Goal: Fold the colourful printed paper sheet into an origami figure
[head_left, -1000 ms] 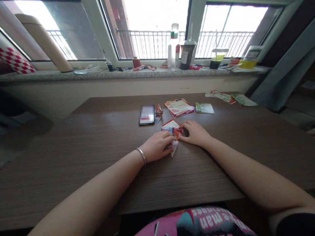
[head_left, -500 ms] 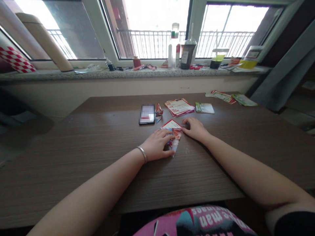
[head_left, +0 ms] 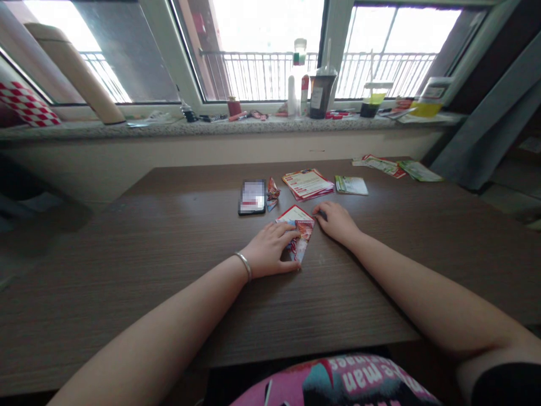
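Observation:
A folded colourful paper (head_left: 299, 226), red, white and blue, lies on the brown wooden table (head_left: 169, 265) in front of me. My left hand (head_left: 270, 251), with a silver bracelet at the wrist, rests on the paper's left side and presses it flat with fingers curled down. My right hand (head_left: 336, 221) sits at the paper's upper right edge, its fingertips touching the fold. A small finished folded paper piece (head_left: 273, 194) stands beside a black phone (head_left: 252, 197) just beyond.
A stack of red and white leaflets (head_left: 307, 184) and a green leaflet (head_left: 351, 185) lie further back, with more leaflets (head_left: 382, 166) at the far right. The window sill (head_left: 127, 128) holds bottles, cups and small items. A grey curtain (head_left: 486, 124) hangs at right.
My right hand slid from on top of the paper's right part up and to the right, to its upper edge. The left hand stayed pressing the paper.

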`<control>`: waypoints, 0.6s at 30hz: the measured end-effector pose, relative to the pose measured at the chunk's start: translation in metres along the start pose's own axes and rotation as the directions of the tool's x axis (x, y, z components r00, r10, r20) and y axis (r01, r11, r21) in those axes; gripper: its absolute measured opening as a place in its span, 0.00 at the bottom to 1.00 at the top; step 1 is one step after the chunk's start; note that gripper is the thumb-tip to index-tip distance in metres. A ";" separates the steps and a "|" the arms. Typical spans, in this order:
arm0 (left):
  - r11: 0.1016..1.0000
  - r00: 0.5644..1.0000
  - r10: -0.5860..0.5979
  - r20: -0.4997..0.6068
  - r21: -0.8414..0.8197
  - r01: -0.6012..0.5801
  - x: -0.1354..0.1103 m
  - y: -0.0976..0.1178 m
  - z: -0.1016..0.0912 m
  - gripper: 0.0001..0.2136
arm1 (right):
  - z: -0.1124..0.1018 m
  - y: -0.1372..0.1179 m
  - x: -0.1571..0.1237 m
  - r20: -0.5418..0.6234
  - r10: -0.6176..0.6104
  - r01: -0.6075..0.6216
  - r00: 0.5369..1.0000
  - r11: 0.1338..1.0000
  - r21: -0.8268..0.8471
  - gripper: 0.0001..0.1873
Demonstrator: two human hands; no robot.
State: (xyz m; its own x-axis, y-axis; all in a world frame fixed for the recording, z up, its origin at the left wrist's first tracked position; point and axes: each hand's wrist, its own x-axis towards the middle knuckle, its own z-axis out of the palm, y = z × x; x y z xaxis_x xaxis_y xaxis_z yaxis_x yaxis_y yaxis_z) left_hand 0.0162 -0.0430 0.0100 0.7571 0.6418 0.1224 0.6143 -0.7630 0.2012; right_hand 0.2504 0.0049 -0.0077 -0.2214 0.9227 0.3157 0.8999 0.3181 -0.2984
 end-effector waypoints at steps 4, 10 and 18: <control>0.998 0.998 -0.055 0.001 -0.006 0.055 0.001 -0.001 0.002 0.38 | 0.002 -0.001 -0.001 -0.024 -0.186 0.187 0.982 0.976 0.114 0.14; 0.988 0.987 -0.145 0.072 0.062 0.141 0.004 -0.004 0.005 0.46 | -0.003 -0.011 -0.006 0.068 -0.372 0.362 0.926 0.924 0.124 0.17; 0.978 0.992 -0.112 0.059 0.182 0.100 0.000 -0.010 0.002 0.29 | -0.003 -0.005 -0.007 0.080 -0.275 0.235 0.958 0.914 0.332 0.15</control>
State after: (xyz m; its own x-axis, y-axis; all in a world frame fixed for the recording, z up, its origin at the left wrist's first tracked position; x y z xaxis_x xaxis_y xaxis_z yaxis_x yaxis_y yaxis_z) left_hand 0.0110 -0.0355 0.0057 0.6952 0.7176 0.0415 0.7169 -0.6964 0.0316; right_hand 0.2487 -0.0033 -0.0056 -0.4898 0.8139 0.3125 0.6455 0.5795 -0.4975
